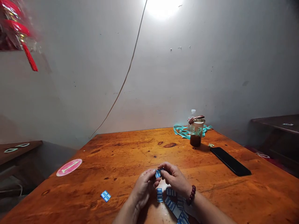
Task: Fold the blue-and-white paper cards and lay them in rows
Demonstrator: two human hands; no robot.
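A small blue-and-white printed piece (158, 173), perhaps a label or folded card, is held up just above the table. My left hand (145, 186) pinches its left side between thumb and fingers. At its right, my right hand (173, 176) grips the upper edge, with a dark beaded bracelet on that wrist. Below the hands lie several similar blue-and-white strips (172, 205), partly covered by the right forearm. One short strip (159, 195) sits upright between the wrists. A separate blue-and-white square (106, 196) lies flat, apart from them on the left.
The wooden table (130, 149) meets a grey wall. Toward the right stand a brown-liquid bottle (195, 137) and a clear plastic bottle (193, 115), with a turquoise strap (181, 131) around them. A black phone (230, 161) lies nearer. A round pink number sign (69, 167) rests at left.
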